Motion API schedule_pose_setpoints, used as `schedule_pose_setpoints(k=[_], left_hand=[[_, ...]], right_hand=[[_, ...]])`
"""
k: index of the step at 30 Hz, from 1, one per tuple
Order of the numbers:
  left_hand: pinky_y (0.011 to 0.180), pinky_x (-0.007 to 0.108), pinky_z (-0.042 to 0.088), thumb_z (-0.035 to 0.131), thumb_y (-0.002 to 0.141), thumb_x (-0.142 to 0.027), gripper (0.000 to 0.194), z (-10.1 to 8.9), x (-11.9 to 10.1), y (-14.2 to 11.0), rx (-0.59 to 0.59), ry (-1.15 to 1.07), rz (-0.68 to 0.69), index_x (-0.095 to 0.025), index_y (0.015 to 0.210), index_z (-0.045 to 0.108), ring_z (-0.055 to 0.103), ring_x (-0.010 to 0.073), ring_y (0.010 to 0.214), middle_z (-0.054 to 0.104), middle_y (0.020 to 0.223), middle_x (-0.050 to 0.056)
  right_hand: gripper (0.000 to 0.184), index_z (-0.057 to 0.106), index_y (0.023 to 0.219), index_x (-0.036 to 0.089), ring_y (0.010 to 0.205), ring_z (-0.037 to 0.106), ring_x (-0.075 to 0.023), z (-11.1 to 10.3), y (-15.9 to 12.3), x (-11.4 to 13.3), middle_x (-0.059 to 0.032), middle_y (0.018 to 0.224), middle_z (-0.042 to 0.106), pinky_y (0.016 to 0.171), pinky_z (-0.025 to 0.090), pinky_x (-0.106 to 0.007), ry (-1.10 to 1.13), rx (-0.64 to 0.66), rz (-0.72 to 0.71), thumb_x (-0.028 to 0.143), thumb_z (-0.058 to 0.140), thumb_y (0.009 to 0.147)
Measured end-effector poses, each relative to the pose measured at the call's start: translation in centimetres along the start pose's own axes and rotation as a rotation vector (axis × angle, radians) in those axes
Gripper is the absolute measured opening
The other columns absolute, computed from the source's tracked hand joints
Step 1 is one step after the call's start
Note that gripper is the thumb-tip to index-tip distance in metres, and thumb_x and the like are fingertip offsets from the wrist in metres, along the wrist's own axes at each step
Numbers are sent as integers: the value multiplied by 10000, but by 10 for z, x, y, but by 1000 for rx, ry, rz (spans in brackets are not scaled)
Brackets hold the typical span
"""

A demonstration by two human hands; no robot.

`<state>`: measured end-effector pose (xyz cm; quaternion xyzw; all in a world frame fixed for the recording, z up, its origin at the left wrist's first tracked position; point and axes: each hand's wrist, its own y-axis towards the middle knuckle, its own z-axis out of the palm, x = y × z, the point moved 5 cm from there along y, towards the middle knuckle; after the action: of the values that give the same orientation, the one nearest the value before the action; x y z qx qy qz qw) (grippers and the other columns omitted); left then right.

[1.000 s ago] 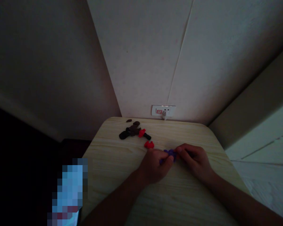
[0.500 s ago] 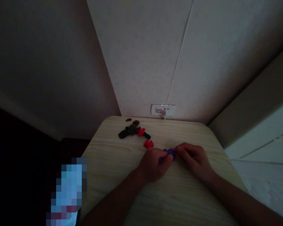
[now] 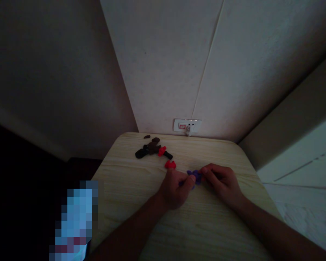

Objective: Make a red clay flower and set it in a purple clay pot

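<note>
My left hand is closed around a lumpy purple piece of modelling clay, thumb on top. Parts of the purple clay stick out on both sides of the thumb. My right hand pinches at the right end of the purple piece, where a bit of red clay shows under the fingertips. The fingers hide most of that red bit. Just beyond my left knuckles lies a separate red clay lump.
A brown clay piece with black clay parts and a red band lies near the back left of the wooden table. Small brown bits sit behind it. A wall socket holds a plug; a blurred-out bright patch is at lower left.
My left hand has shifted slightly left along the purple clay, leaving more of it uncovered. My right hand keeps its pinch. The whole view has moved a little.
</note>
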<state>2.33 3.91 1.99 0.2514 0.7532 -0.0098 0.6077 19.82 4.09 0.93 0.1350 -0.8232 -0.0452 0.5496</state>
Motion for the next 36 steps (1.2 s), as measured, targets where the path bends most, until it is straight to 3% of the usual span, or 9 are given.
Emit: schedule_pose_setpoints(k=[6,12,16,22,25,28,32,36], left_hand=[[433,295,180,480,925,-344,519,2,1,0,23,16,18,-236,467,262,242,82,379,219,419,-63],[483,299,222,481,942,-346,484,3,4,1,50,92,10,-219,499,332,339,99,420,329,446,-42],[571,302,313,447,959,-361,371,2,3,1,81,-27,42,-208,621,441,468,144,564,473,579,-7],[667,311,365,453,889,-277,105,-4,1,0,8,-140,5,-209,831,508,490,170,699,512,740,0],[682,303,389,520,892,-268,61,-5,1,0,-56,-43,-31,-208,903,531,517,166,722,550,790,-1],[713,292,440,660,845,-254,173,-4,4,1,-116,10,-69,-210,969,548,572,164,772,604,881,6],[767,300,501,850,723,-253,376,0,15,4,-148,-89,-153,-209,1008,609,661,182,835,692,916,10],[740,293,524,931,639,-246,350,2,20,5,-127,-212,-196,-190,891,694,696,189,802,739,840,15]], right_hand=[[332,740,773,177,603,629,-147,0,0,-2,-27,667,696,568,481,-239,17,-12,-12,404,620,984],[328,742,768,182,578,610,-136,1,1,-2,-18,649,686,548,464,-231,22,-12,2,394,619,985],[328,735,754,183,582,606,-138,1,-1,-2,-20,653,687,547,455,-235,25,-10,-13,388,622,984],[335,740,767,179,530,550,-126,0,0,-3,-12,622,663,488,399,-235,33,-13,3,399,615,986],[343,733,740,179,529,547,-121,0,1,-1,-11,618,662,489,399,-230,25,-20,-7,392,619,984],[341,727,724,181,541,561,-124,0,0,0,-12,615,663,494,406,-228,28,-25,-18,383,627,979],[291,748,789,187,547,583,-127,-1,1,-2,-11,628,675,492,418,-226,50,-24,-19,366,625,982],[205,756,894,191,591,626,-136,-3,0,3,-29,716,713,522,461,-229,38,-83,-87,344,644,972]])
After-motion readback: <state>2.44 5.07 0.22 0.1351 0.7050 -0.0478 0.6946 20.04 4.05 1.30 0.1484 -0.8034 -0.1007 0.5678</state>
